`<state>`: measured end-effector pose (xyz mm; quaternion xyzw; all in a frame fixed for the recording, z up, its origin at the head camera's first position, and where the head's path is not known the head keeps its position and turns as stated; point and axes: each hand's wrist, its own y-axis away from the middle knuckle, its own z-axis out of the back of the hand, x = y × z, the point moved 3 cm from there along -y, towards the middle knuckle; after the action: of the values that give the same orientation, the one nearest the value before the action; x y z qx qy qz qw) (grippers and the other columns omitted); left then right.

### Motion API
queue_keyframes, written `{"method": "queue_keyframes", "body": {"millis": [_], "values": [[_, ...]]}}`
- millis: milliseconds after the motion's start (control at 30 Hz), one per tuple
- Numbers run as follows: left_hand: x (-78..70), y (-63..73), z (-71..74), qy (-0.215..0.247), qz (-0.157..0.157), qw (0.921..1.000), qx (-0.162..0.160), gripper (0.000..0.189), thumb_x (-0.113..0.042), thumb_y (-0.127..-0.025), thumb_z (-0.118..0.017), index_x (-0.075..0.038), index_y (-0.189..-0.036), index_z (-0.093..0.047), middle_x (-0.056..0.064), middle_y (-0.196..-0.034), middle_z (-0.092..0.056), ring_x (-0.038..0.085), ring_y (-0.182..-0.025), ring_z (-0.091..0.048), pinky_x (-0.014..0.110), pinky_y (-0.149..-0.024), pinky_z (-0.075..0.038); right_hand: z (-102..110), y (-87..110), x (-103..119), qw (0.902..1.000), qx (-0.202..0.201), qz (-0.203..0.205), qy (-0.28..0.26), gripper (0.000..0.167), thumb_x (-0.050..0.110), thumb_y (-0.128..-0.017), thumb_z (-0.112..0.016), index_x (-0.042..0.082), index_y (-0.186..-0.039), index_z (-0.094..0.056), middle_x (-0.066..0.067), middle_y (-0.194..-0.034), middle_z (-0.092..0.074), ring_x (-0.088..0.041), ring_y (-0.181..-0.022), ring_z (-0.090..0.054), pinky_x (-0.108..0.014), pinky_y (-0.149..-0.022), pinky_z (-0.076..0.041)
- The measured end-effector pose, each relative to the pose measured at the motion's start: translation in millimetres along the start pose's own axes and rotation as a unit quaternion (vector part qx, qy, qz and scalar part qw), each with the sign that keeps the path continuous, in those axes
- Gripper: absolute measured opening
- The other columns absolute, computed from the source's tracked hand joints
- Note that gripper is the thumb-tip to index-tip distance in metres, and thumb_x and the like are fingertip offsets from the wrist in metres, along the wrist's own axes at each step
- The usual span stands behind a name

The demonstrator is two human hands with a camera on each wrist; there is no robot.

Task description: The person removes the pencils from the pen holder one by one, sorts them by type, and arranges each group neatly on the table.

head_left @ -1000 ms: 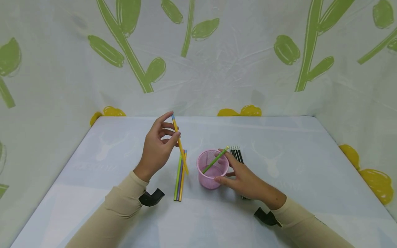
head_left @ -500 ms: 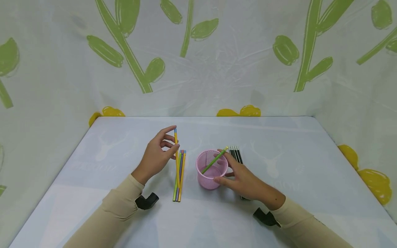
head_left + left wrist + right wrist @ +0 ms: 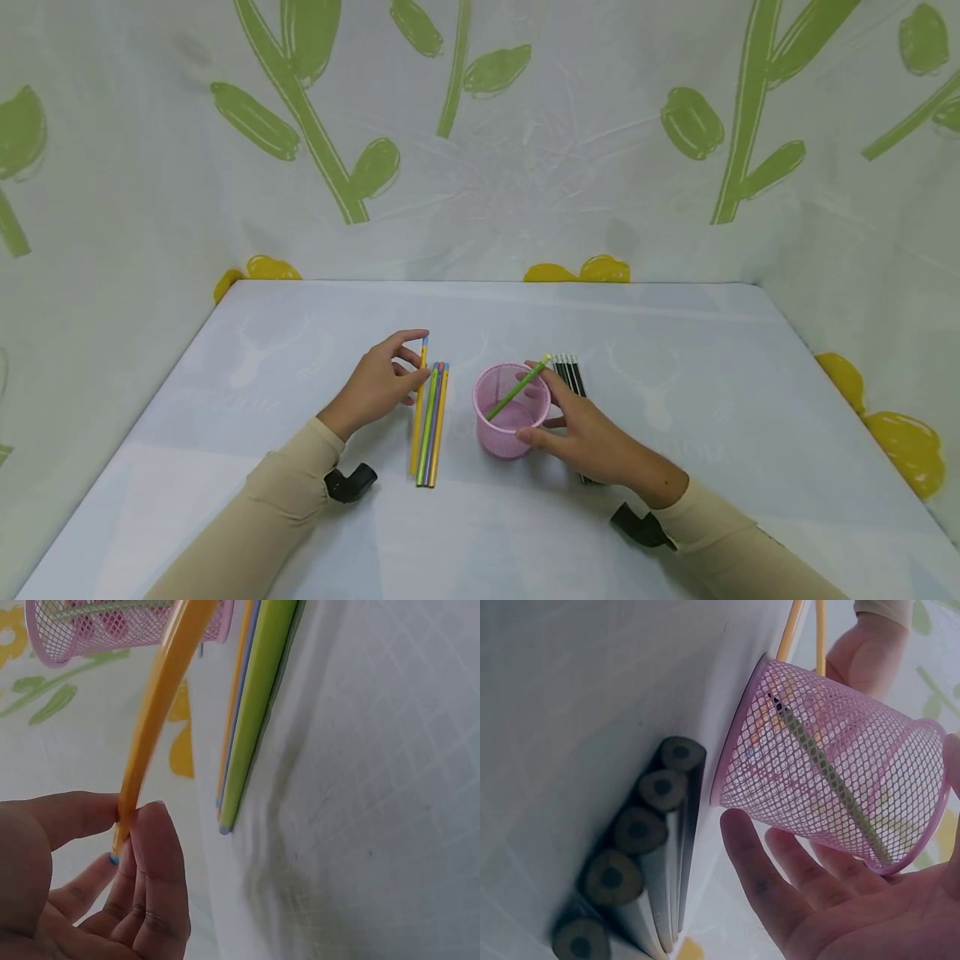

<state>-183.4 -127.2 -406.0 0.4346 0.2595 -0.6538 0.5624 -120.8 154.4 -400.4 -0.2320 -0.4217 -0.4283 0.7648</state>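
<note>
My left hand (image 3: 375, 385) pinches a yellow pencil (image 3: 154, 712) with a blue tip, near that tip. The pencil slants down just left of a row of pencils on the table: a light green pencil (image 3: 259, 697), a purple one and another yellow one (image 3: 441, 433). My right hand (image 3: 603, 442) holds a pink mesh pencil cup (image 3: 504, 443) upright by its right side, thumb and fingers around it. Inside the cup a green pencil (image 3: 517, 390) leans against the rim, its yellow end sticking out.
Several black pencils (image 3: 641, 829) lie side by side to the right of the cup, partly hidden under my right hand in the head view. The pale table (image 3: 675, 333) meets a wall covering (image 3: 570, 167) with green leaves at the back.
My left hand has lowered the yellow pencil and shifted it from over the row to the row's left side. The right hand and the cup have stayed put.
</note>
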Motion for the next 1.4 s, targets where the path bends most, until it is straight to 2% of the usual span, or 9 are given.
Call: {"method": "queue_keyframes", "body": {"millis": [233,400,767,967,1200,1400], "values": [[5.0,-6.5,-3.3,-0.036,0.021,0.9989,0.021,0.063,-0.013,-0.093,-0.069,-0.015,-0.151,-0.042,0.014,-0.116,-0.061,0.017,-0.076,-0.065,0.031,-0.062,-0.058,0,0.0,-1,1.0,0.0,-0.002,0.0,0.084,0.035,-0.094,-0.07,0.01,-0.157,-0.019,-0.014,-0.156,-0.038,-0.037,-0.133,-0.053,-0.041,-0.096,-0.057],[11.2,-12.0,-7.2,-0.064,0.037,0.9965,0.04,0.064,-0.014,-0.092,-0.07,-0.017,-0.15,-0.043,0.013,-0.118,-0.064,0.015,-0.065,-0.063,0.029,-0.059,-0.056,0,0.3,0,1.0,0.001,-0.002,-0.001,0.085,0.035,-0.094,-0.07,0.009,-0.157,-0.019,-0.016,-0.158,-0.035,-0.036,-0.134,-0.052,-0.041,-0.096,-0.056],[12.5,-13.3,-12.9,-0.091,0.069,0.991,0.069,0.063,-0.017,-0.09,-0.074,-0.018,-0.146,-0.046,0.011,-0.112,-0.064,0.014,-0.056,-0.061,0.027,-0.056,-0.052,1,-0.2,-1,1.0,0.002,-0.01,0.0,0.086,0.036,-0.094,-0.071,0.01,-0.157,-0.019,-0.014,-0.158,-0.036,-0.034,-0.132,-0.054,-0.043,-0.097,-0.056],[13.1,-15.0,-15.5,-0.094,0.076,0.9898,0.074,0.063,-0.017,-0.09,-0.074,-0.017,-0.146,-0.046,0.01,-0.109,-0.063,0.014,-0.056,-0.062,0.027,-0.055,-0.054,1,0.1,0,1.0,0.002,-0.006,-0.003,0.084,0.035,-0.094,-0.07,0.011,-0.157,-0.02,-0.013,-0.16,-0.032,-0.034,-0.135,-0.052,-0.041,-0.097,-0.056],[12.4,-15.9,-16.7,-0.1,0.075,0.9896,0.072,0.062,-0.016,-0.09,-0.075,-0.016,-0.145,-0.047,0.009,-0.106,-0.061,0.014,-0.057,-0.061,0.026,-0.053,-0.054,1,0.1,1,1.0,0.002,-0.006,-0.003,0.085,0.034,-0.094,-0.07,0.01,-0.157,-0.019,-0.013,-0.155,-0.04,-0.034,-0.13,-0.056,-0.042,-0.097,-0.056],[13.2,-17.0,-17.5,-0.106,0.071,0.9893,0.07,0.062,-0.016,-0.09,-0.075,-0.017,-0.145,-0.046,0.009,-0.106,-0.061,0.013,-0.055,-0.06,0.026,-0.052,-0.053,1,0.2,0,1.0,0.003,-0.007,-0.002,0.086,0.035,-0.094,-0.07,0.009,-0.157,-0.019,-0.013,-0.155,-0.039,-0.034,-0.131,-0.055,-0.042,-0.097,-0.056]]}}
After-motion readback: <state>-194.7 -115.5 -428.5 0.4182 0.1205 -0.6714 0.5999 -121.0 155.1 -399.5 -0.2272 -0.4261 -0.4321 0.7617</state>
